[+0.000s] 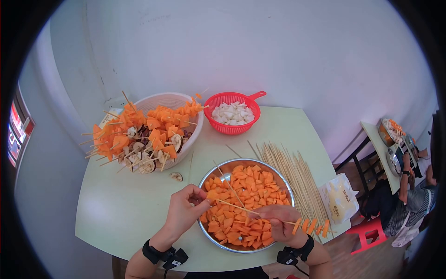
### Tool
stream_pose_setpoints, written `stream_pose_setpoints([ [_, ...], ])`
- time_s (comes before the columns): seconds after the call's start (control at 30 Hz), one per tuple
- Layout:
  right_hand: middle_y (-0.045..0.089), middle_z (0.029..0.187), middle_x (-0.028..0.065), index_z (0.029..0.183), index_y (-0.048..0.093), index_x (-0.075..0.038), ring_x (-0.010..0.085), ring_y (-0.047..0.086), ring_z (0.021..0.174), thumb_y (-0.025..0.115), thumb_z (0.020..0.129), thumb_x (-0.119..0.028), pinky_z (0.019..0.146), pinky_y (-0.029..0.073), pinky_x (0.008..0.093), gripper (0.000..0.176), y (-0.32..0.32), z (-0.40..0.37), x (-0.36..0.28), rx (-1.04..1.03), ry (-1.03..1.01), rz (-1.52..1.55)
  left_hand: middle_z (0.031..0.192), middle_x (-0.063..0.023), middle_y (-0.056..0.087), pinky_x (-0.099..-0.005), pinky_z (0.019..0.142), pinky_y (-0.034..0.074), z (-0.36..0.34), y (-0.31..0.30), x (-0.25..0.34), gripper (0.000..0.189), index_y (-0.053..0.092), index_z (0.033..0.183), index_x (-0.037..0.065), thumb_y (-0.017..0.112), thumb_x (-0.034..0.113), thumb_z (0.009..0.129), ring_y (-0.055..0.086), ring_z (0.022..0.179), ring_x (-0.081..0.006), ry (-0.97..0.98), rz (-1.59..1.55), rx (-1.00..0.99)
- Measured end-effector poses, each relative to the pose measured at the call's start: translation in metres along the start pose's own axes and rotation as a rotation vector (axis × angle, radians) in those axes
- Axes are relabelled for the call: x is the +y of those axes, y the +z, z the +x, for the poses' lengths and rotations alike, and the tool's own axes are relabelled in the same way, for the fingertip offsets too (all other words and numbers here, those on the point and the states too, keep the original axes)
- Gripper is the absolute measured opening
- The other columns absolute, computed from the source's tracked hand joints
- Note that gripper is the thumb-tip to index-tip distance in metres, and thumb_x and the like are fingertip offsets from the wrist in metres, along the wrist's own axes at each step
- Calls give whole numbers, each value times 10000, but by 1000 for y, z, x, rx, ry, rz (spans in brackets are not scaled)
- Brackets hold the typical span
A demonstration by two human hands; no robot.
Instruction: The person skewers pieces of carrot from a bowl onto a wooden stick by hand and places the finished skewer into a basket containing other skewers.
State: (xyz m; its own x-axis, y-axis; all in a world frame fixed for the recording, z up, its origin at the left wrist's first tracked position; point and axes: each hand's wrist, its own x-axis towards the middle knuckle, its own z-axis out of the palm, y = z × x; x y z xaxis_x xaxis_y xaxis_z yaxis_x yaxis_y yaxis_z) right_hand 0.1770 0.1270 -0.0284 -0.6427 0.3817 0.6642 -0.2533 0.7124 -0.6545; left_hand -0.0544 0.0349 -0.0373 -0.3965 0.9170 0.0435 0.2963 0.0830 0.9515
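My left hand (186, 209) pinches a piece of carrot (212, 195) at the left tip of a bamboo skewer (232, 204). My right hand (281, 222) is closed around that skewer, and several carrot pieces (311, 227) are threaded on its end to the right of the hand. Both hands are over a round steel bowl (278, 175) filled with cut carrot (246, 186). Another thin stick (227, 182) slants across the bowl, passing behind the held skewer.
Back left, a white basket (197, 132) holds loaded skewers of carrot and eggplant slices (146, 165). A red colander (232, 129) contains white chunks (232, 114). Bare skewers (295, 179) and a plastic packet (341, 199) lie right. Another person (404, 209) sits at a farther table.
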Motion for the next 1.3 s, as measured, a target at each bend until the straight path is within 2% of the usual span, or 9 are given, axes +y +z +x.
stream_pose_setpoints([
  [0.37,659,862,164,997,518,-60,283,664,748,471,915,-151,605,530,313,131,7,1,2,-19,-34,-86,716,-21,603,-200,598,458,-3,5,-1,108,591,783,-10,663,53,732,539,632,-71,30,5,45],
  [0.43,656,836,155,944,561,-43,246,658,661,603,821,-87,499,515,260,137,7,4,4,41,-136,-139,721,-23,605,-200,601,459,-3,6,-1,101,592,783,-10,659,47,734,542,634,-72,38,4,56],
  [0.73,660,883,132,965,568,-21,262,659,685,626,809,-101,524,522,273,184,6,5,-4,-52,-25,-199,735,-28,607,-205,611,457,-14,18,6,108,597,808,-8,660,52,744,544,635,-77,43,-85,74],
  [0.87,661,895,124,988,565,-8,245,657,758,606,824,-85,614,527,280,186,13,4,0,-51,-56,-211,758,-38,601,-229,629,452,-22,21,19,137,589,816,11,676,53,719,552,672,-107,204,54,0],
  [0.93,641,905,170,998,575,-7,241,650,777,488,913,-157,652,532,307,194,12,2,1,68,188,96,774,-38,599,-235,640,445,-16,14,23,172,579,837,16,680,33,699,555,696,-120,335,108,3],
  [1.0,636,903,172,987,572,2,231,643,785,461,925,-161,664,531,307,207,15,1,1,150,253,257,826,-63,594,-284,639,452,-10,7,33,253,558,905,35,668,22,677,568,725,-220,757,550,200],
  [1.13,629,891,158,956,568,12,203,627,772,411,942,-134,679,522,296,215,19,0,3,207,387,505,821,-73,557,-334,624,455,-12,13,23,266,546,942,54,654,58,699,553,757,-272,798,461,-30],
  [1.27,623,903,134,1068,535,16,190,619,766,431,929,-110,699,507,283,215,11,0,11,72,433,408,811,-94,554,-367,638,463,-21,18,11,190,531,893,39,625,56,728,552,761,-280,553,521,-183],
  [1.3,610,916,116,1104,523,17,173,607,793,442,929,-114,725,487,266,234,7,7,9,87,567,419,813,-99,559,-366,641,466,-19,17,9,179,528,882,33,621,57,731,554,768,-279,498,528,-237],
])
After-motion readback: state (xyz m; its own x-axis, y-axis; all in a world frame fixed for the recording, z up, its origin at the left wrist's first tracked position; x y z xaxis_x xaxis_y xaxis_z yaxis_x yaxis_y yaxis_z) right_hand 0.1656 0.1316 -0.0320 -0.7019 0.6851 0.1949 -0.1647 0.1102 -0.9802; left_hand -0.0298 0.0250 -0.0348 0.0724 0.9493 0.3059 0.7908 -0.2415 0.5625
